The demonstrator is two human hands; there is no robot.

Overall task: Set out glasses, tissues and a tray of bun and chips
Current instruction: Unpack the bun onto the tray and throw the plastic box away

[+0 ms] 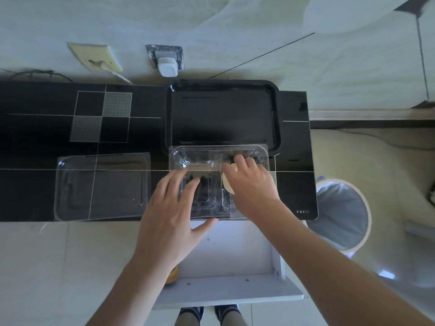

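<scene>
Below the black tray, left hand flat on clear container, right hand grasping pale bun.

Head view, steeply down, close

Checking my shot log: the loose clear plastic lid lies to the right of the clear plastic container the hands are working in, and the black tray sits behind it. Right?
Not quite: in the head view the clear plastic lid lies left of the clear plastic container. The black tray does sit behind it.

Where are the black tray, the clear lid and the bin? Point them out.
black tray (222, 118): head view, bare floor.
clear lid (103, 187): head view, flat middle.
bin (341, 208): head view, liner inside.
</scene>
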